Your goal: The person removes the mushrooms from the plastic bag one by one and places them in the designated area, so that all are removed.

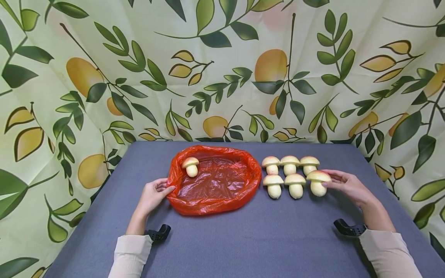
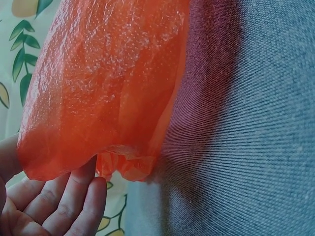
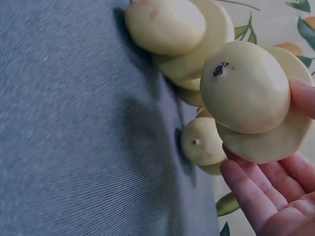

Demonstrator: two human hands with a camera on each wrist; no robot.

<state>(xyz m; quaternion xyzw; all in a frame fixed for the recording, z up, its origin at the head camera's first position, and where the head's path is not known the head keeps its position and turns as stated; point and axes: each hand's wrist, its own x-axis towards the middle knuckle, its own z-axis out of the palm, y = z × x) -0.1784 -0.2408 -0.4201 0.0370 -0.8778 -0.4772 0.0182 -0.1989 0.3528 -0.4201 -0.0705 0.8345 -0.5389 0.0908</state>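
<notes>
A red plastic bag [image 1: 208,208] lies spread wide on the table, its rim rolled outward. One toy mushroom [image 1: 191,166] with a reddish cap sits inside it at the left. My left hand [image 1: 154,195] pinches the bag's left rim between thumb and fingers; the left wrist view shows the red film [image 2: 113,88] over those fingers. At the right, my right hand [image 1: 349,188] grips another toy mushroom [image 1: 318,185] by its cap. In the right wrist view this mushroom [image 3: 246,88] appears slightly above the cloth, its rounded stem facing the camera.
Several more mushrooms stand in two rows between bag and right hand, including a front one [image 1: 273,186] and a back one [image 1: 289,165]. A blue-grey cloth [image 1: 243,243] covers the table. Behind it hangs a leaf-patterned curtain [image 1: 222,96].
</notes>
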